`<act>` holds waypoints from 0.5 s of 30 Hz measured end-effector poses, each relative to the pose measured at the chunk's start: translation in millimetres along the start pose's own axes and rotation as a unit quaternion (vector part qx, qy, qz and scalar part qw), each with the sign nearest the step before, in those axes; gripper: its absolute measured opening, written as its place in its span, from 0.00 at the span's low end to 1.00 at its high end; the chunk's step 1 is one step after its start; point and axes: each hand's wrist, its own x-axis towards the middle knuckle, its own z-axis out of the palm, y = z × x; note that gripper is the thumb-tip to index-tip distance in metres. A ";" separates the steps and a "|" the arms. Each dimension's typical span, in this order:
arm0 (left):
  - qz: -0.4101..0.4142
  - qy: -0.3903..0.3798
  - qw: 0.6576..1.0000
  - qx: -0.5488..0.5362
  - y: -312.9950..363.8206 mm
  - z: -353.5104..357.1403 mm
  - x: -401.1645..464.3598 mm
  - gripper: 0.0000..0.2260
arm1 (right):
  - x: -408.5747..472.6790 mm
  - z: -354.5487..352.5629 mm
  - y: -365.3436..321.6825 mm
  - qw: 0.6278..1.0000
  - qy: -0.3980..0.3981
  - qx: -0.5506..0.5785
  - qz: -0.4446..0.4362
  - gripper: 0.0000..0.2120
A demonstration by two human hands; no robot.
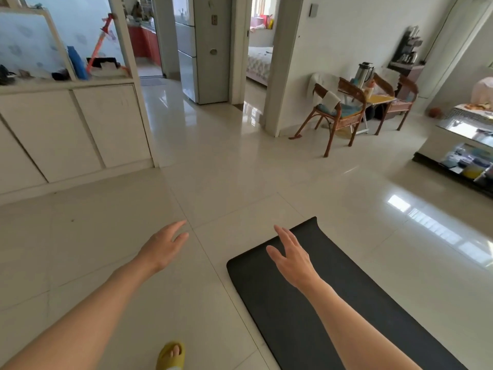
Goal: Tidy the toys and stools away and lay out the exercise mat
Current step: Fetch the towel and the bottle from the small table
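On the floor (240, 166) I see the black mat (333, 295) unrolled; my left hand (164, 247) and right hand (292, 256) hover with fingers spread, holding nothing.

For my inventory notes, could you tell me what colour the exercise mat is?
The exercise mat is plain black, seen in the head view.

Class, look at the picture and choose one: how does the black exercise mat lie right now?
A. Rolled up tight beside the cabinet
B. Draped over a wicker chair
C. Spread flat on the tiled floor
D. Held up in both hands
C: the exercise mat lies unrolled on the tiled floor, while the left hand and right hand are open and grip nothing.
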 end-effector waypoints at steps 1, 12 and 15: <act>0.005 -0.006 1.000 -0.001 -5.4 -5.3 21.1 0.20 | 16.9 3.6 -5.9 1.000 0.009 0.004 0.006 0.27; 0.068 -0.070 0.995 0.022 -40.4 -117.6 233.7 0.20 | 201.4 19.8 -107.7 0.995 0.068 0.011 0.066 0.28; 0.085 -0.088 0.992 0.018 -37.0 -127.4 284.6 0.20 | 242.4 17.7 -116.0 0.994 0.080 0.007 0.074 0.28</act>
